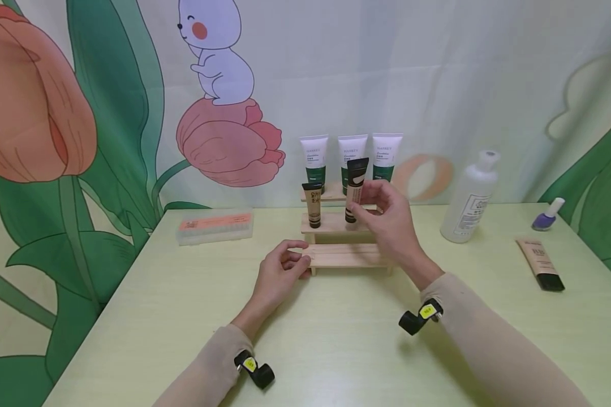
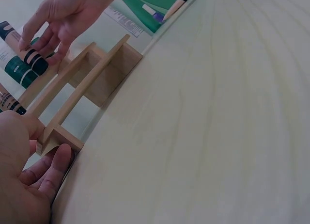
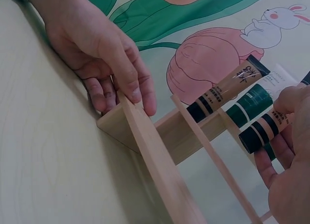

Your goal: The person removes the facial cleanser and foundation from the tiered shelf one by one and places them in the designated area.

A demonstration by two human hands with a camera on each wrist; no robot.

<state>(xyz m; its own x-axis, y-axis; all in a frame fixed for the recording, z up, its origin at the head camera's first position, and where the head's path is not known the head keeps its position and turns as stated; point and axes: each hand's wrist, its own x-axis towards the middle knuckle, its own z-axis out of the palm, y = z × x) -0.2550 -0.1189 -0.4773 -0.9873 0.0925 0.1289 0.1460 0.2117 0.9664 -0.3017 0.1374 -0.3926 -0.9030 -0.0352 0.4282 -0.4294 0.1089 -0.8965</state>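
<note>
A three-step wooden display stand (image 1: 347,260) rises in the middle of the table. My left hand (image 1: 280,272) grips the left end of its lowest step, fingers and thumb around the corner. In my right hand (image 1: 391,220), thumb and fingers pinch a small tan cosmetic tube (image 3: 268,128) with a black cap, held upright over the middle step. In the right wrist view the tube's capped end hangs above that step. A matching tan tube (image 1: 313,206) stands cap down at the middle step's left. Three white and green tubes (image 1: 313,151) stand along the top step.
A clear plastic case (image 1: 215,227) with an orange label lies left of the stand. To the right are a white bottle (image 1: 470,198), a purple nail polish bottle (image 1: 548,215) and a beige tube (image 1: 540,264) lying flat. A printed curtain (image 1: 326,68) hangs behind the table.
</note>
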